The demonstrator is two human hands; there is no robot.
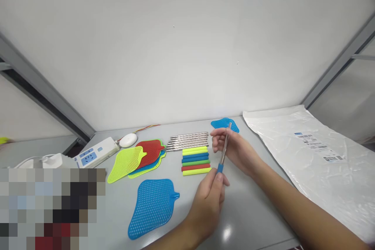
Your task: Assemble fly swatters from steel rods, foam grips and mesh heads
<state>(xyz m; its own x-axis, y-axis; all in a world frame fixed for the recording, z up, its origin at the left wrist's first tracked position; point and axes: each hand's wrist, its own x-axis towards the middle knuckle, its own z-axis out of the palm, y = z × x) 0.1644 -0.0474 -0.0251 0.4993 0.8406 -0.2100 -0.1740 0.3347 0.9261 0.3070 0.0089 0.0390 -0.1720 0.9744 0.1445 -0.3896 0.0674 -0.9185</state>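
My left hand [207, 201] is closed around a blue handle sleeve [220, 168], with a shiny metal rod [224, 150] standing up out of it at a tilt. Near the rod's upper end, my right hand [238, 150] has its fingers curled about the metal. A blue perforated fly swatter head [154, 205] lies to the left of my left hand. Beyond the hands are a row of coloured handle sleeves [195, 162] in yellow, blue, green and red, and several metal rods [189, 140]. Another blue swatter head [221, 124] lies behind my right hand.
Overlapping on the left are a yellow-green swatter head [125, 163], a red swatter head [149, 152] and others beneath. A white power strip [95, 151] and a round white device [128, 140] sit farther left. A large white plastic mailer [316, 164] covers the right side.
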